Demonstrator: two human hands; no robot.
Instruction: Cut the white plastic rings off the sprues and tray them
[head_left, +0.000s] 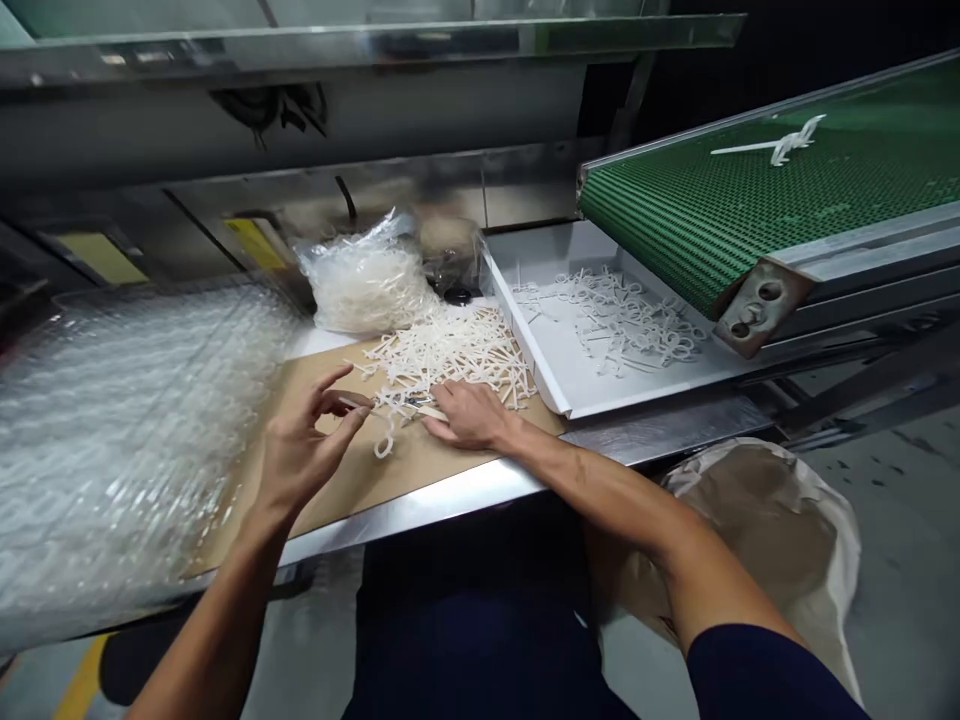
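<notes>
My left hand [307,445] pinches the thin end of a white moulded plastic piece [390,405] between thumb and fingertips, with a small loop [384,447] hanging from it. My right hand [469,415] lies flat across the same spot, at the edge of a heap of white plastic runners [442,355]. Its fingers cover part of the pieces, so I cannot tell whether it grips any. The heap rests on a brown cardboard sheet [375,470] on a steel table edge [420,510].
Bubble wrap [127,440] fills the left side. A clear bag of white pieces [367,285] stands behind the heap. A white tray [592,340] holding more pieces lies to the right, under the end of a green conveyor belt [780,190]. A sack [757,530] stands on the floor.
</notes>
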